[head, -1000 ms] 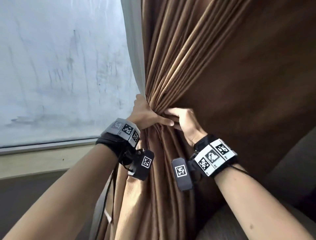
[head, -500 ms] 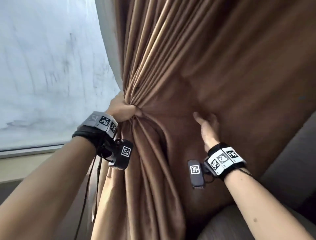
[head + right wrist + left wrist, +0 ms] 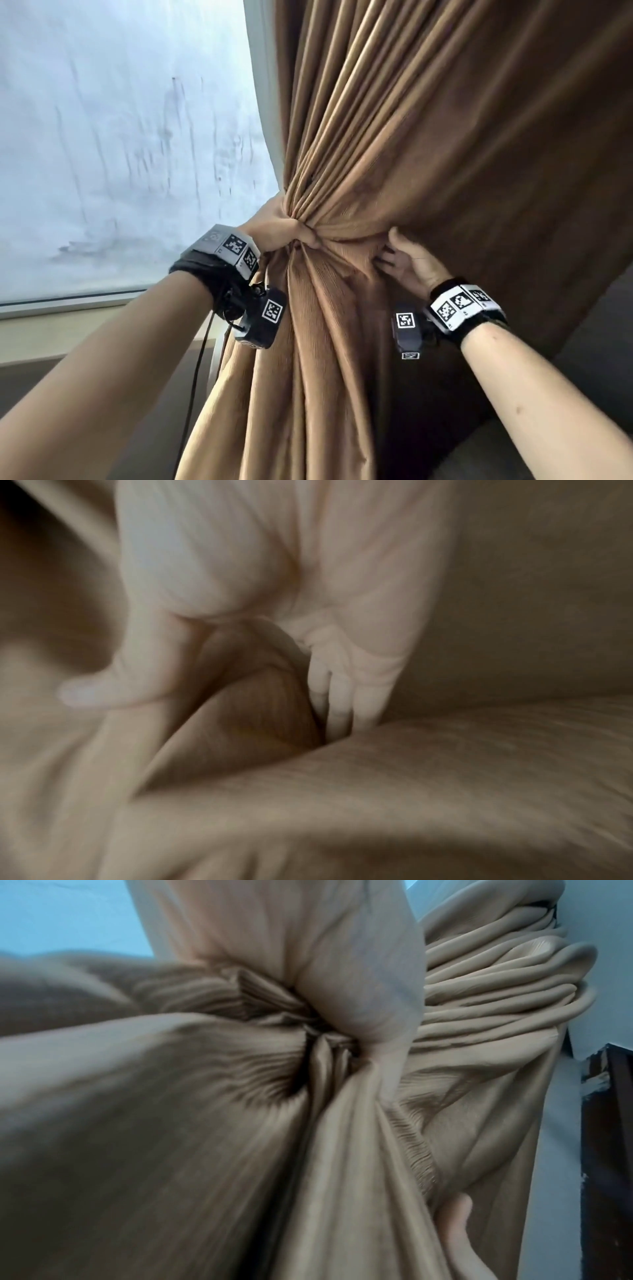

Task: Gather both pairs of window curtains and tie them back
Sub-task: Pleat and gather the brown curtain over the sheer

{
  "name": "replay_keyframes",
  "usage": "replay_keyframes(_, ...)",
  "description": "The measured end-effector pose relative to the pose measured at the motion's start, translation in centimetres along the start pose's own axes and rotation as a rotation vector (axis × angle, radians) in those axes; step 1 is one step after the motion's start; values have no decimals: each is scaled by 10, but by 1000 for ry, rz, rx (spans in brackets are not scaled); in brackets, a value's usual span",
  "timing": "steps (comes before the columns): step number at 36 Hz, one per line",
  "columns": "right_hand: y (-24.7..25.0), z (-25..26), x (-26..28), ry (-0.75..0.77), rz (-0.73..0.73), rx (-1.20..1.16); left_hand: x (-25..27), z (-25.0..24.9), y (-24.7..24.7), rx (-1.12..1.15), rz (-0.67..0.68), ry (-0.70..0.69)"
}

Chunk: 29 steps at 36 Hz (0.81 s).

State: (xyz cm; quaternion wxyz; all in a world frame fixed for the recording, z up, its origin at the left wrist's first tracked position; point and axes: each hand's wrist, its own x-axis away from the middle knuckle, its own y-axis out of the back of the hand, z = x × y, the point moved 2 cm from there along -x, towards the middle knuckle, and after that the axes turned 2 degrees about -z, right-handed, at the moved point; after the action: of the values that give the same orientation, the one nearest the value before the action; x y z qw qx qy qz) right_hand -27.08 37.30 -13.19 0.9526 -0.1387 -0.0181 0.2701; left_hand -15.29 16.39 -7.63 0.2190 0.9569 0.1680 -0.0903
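A brown curtain (image 3: 428, 137) hangs to the right of the window. My left hand (image 3: 287, 229) grips its pleats, bunched into a tight waist at mid height; in the left wrist view my palm (image 3: 342, 974) closes over the gathered folds (image 3: 496, 988). My right hand (image 3: 400, 257) is a short way to the right of that bunch. Its fingers (image 3: 342, 691) lie straight and push into a fold of the cloth, with the thumb (image 3: 113, 685) spread apart. The fingertips are hidden in the fabric. No tie-back shows.
Frosted window glass (image 3: 120, 154) fills the left, with a pale sill (image 3: 68, 308) below it. A light lining edge (image 3: 263, 102) runs beside the curtain. A black cable (image 3: 195, 377) hangs from my left wrist. A dark grey surface (image 3: 599, 325) lies at lower right.
My right hand let go of the bunch, swung out right across the loose cloth, and has now come back left into a fold. My left hand has kept its grip.
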Motion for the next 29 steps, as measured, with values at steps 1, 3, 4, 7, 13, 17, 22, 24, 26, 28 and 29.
replay_keyframes(1,-8,1,1,9,39,27,0,0,0,3,1,3)
replay_keyframes(3,-23,2,-3,20,43,99,0,2,-1,4,2,4)
replay_keyframes(4,-29,2,-6,42,8,141,-1,3,-1,6,-5,2)
replay_keyframes(7,-41,6,-10,142,-172,234,-1,4,0,14,-37,-8)
replay_keyframes(13,-57,10,-1,379,-454,401,-7,10,-3,17,-118,3)
replay_keyframes(17,-58,12,19,610,-584,587,-12,16,-11,16,-188,49)
replay_keyframes(22,-60,13,35,506,-363,483,-15,18,-21,14,-266,30)
replay_keyframes(24,-63,15,36,501,-295,509,-15,18,-25,0,-272,19)
replay_keyframes(26,-69,15,35,471,-240,569,-14,17,-28,-27,-248,15)
replay_keyframes(28,-70,13,31,400,-216,546,-13,15,-29,-32,-204,12)
replay_keyframes(29,-69,13,30,361,-200,511,-13,15,-29,-26,-184,-2)
